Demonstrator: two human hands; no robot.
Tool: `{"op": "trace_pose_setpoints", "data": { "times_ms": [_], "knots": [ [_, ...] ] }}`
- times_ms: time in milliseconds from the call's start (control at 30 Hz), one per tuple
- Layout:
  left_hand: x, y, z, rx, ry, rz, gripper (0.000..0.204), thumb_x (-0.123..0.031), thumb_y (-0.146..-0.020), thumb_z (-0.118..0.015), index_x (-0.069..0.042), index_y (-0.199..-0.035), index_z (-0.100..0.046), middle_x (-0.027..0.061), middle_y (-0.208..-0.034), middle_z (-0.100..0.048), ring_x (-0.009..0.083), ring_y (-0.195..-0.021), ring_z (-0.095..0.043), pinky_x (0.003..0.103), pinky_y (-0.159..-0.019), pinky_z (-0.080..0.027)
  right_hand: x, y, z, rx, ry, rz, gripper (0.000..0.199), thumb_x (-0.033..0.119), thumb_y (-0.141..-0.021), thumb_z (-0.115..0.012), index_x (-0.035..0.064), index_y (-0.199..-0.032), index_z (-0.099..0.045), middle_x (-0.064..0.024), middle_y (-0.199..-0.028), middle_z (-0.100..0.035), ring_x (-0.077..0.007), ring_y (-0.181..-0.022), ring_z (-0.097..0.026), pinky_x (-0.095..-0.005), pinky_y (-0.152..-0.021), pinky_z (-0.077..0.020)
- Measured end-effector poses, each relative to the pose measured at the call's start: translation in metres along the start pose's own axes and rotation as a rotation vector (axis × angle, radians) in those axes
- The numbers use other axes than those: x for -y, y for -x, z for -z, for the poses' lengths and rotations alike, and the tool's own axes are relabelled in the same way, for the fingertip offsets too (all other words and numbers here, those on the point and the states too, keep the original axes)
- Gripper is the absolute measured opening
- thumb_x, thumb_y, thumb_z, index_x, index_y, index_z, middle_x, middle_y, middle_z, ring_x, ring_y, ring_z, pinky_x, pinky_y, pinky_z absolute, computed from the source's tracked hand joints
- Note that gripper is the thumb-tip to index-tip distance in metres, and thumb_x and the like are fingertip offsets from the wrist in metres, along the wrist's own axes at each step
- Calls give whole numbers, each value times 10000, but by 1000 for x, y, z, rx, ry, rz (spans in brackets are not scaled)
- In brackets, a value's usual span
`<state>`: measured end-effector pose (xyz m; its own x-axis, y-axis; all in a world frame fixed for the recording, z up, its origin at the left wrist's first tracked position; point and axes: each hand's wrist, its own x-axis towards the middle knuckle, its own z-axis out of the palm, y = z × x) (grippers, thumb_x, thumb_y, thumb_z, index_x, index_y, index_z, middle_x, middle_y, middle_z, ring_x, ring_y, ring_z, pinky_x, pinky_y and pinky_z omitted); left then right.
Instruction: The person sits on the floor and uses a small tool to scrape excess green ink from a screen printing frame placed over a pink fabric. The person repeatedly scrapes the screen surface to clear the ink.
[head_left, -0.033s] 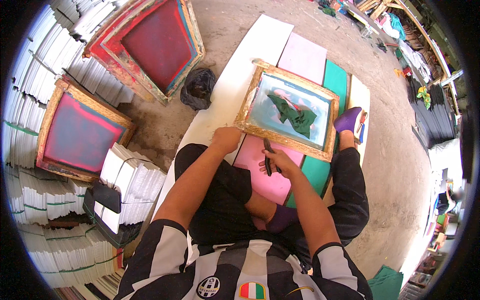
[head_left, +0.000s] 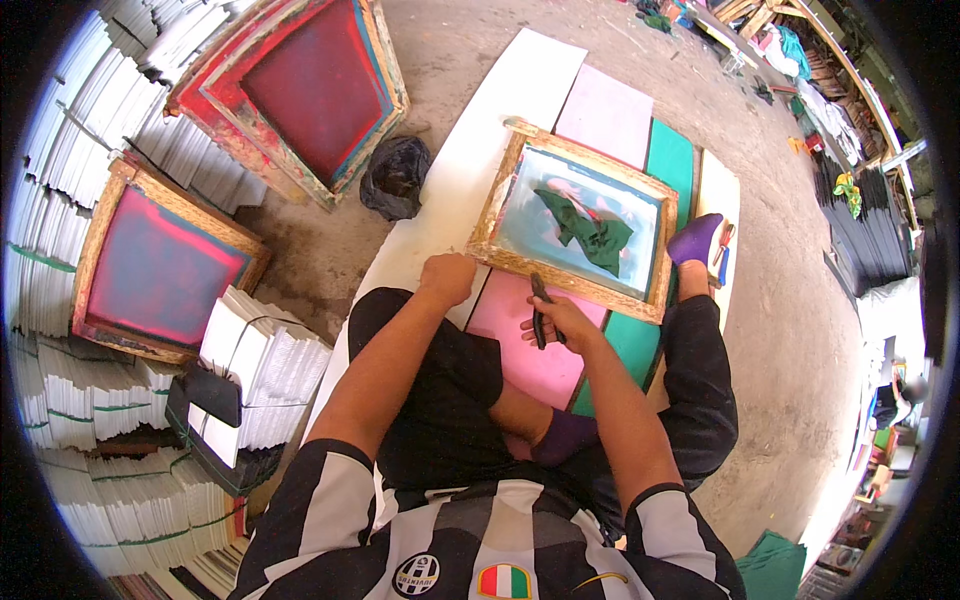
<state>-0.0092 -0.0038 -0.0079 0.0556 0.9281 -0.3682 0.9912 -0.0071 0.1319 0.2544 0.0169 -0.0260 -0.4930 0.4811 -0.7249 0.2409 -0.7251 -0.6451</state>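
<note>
Wooden frame (head_left: 575,280) is lying just beyond both hands, long side slanting nearer rightward; left hand (head_left: 449,278) is clenching beside its corner, contents unclear; right hand (head_left: 564,325) is gripping a black plier-like tool (head_left: 539,297).

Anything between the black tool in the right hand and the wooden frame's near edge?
Nothing visible. The black tool in the right hand reaches the wooden frame's near edge; contact is unclear. The left hand sits aside, by the near-left corner.
</note>
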Motion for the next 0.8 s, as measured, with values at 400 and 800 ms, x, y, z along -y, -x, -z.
{"op": "trace_pose_setpoints", "data": {
  "times_ms": [400,800],
  "knots": [
    [18,-11,-11,82,76,337,242,-219,-870,-608,-64,-994,-747,165,-1043,-726,326,-952,-714,440,-780,-567,12,-24,48,148,-79,-117,483,389,-1024,-487,36,-1346,-419,-324,-1066,-650,-397,-847,-714,-483,-655,-600],
    [5,-11,10,46,138,317,330,-336,-816,-720,-76,-1018,-719,151,-1039,-707,331,-981,-684,449,-816,-551,18,-22,25,-125,107,-166,265,302,-965,-545,38,-950,-565,-83,-650,-581,-196,-471,-550,-360,-421,-445]
  ]
}}
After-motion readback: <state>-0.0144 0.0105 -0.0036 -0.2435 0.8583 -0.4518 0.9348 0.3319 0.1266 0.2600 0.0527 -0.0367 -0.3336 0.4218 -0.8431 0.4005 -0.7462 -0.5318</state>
